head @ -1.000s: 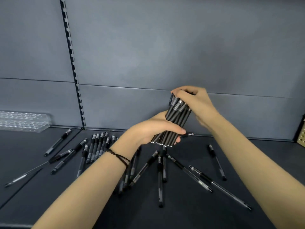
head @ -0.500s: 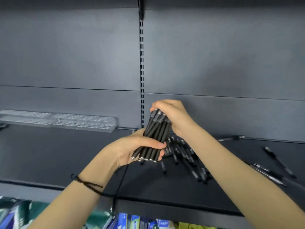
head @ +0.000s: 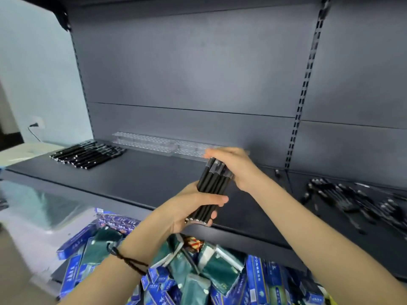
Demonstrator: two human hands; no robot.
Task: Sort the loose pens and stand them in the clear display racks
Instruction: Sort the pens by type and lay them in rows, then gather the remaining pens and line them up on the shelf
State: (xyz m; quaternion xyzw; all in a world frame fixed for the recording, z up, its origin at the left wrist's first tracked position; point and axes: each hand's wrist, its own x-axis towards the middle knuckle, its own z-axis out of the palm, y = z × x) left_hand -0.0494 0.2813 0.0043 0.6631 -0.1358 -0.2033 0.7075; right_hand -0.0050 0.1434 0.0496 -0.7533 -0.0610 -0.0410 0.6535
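Observation:
A bundle of black pens (head: 211, 190) stands nearly upright above the front part of the dark shelf (head: 141, 183). My left hand (head: 189, 208) grips its lower half, and my right hand (head: 235, 168) holds its capped top end. Two clear display racks (head: 152, 143) stand side by side against the back wall; the right one is partly behind my right hand. A neat row of black pens (head: 88, 154) lies at the shelf's far left. More loose pens (head: 343, 194) lie scattered at the right, blurred.
Below the shelf's front edge lies a heap of blue and dark green boxes (head: 198, 267). A slotted upright (head: 304, 89) divides the grey back panel. At far left are a white surface (head: 28, 150) and a wall socket (head: 37, 123).
The view has swung left: the scattered pens slid to the right and the racks and left pen row came into sight. Both hands kept hold of the bundle throughout.

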